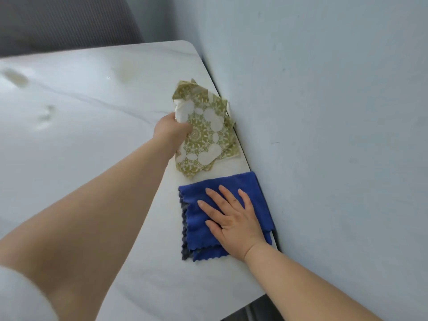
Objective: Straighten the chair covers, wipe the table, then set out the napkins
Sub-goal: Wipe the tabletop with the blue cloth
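Chair: a grey ribbed chair cover [69,19] is showing at the far left behind the worktop; too little of it is in view to judge whether it is lying straight.
Worktop: the pale marbled worktop [81,158] is running up against the wall [324,112] on the right; smudges and a yellowish mark are showing on its far left part, so the wiping is looking unfinished there.
Left hand: the left hand [172,133] is reaching forward and clenching the near-left edge of the napkins, its fingers curling under the fabric and hidden from view.
Napkins: the green-and-white patterned napkins [205,133] are lying in a loose, rumpled stack by the wall edge of the worktop, partly lifting at the corner the left hand is gripping; how many there are cannot be told.
Cloth: the blue microfibre cloth [231,186] is lying folded on the worktop just nearer than the napkins, close to them but apart.
Right hand: the right hand [234,218] is resting flat and spread on the cloth, pressing rather than gripping it.
Progress: judging by this, the wiping is under way, with the napkins seemingly being lifted clear; none is set out yet.
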{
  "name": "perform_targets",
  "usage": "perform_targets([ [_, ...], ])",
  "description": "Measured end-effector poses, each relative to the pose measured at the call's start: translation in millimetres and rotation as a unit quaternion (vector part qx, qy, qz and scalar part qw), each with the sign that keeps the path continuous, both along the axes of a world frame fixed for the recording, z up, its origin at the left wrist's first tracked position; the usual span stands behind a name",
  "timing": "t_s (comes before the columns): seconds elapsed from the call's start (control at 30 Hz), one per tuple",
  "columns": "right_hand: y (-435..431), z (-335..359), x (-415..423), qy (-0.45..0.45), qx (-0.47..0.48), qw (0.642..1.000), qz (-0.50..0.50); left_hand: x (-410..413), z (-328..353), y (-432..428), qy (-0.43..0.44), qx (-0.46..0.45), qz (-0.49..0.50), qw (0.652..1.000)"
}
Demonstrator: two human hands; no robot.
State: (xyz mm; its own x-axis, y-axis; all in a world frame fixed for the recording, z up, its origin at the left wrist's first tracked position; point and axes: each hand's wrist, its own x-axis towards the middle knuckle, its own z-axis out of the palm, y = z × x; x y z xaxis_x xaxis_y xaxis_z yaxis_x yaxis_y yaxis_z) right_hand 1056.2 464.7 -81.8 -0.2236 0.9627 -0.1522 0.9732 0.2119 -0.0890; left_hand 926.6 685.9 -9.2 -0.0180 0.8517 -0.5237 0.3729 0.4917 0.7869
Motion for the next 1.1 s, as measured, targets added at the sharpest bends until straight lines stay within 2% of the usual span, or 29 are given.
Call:
perform_targets([
  [0.1,8,0,3,-0.006,-0.014,1.0,0.012,-12,5,-10,-0.178,0.02,0.128,0.975],
  [0.2,31,6,5,-0.014,-0.055,0.998,0.024,-32,10,-23,-0.274,0.05,0.224,0.934],
  [0.27,55,10,6,-0.013,-0.081,0.996,0.029,-47,12,-34,-0.321,0.049,0.254,0.911],
  [0.43,122,18,1,-0.035,-0.07,0.997,0.02,-78,17,-55,-0.365,0.036,0.314,0.876],
  [0.57,173,17,-2,-0.032,-0.06,0.997,0.024,-98,14,-64,-0.327,0.004,0.335,0.884],
  [0.73,233,13,-2,-0.049,-0.041,0.998,0.028,-131,11,-76,-0.307,-0.1,0.251,0.913],
  [0.87,263,13,-3,-0.05,-0.036,0.998,0.021,-157,1,-99,-0.23,-0.188,0.078,0.952],
  [0.97,270,14,-6,-0.048,-0.037,0.998,0.016,-161,-3,-114,-0.189,-0.227,-0.04,0.954],
  [1.03,269,15,-9,-0.049,-0.039,0.998,0.013,-159,-6,-120,-0.134,-0.204,-0.118,0.963],
  [1.1,268,17,-10,-0.056,-0.042,0.997,0.012,-157,-7,-120,-0.008,-0.127,-0.163,0.978],
])
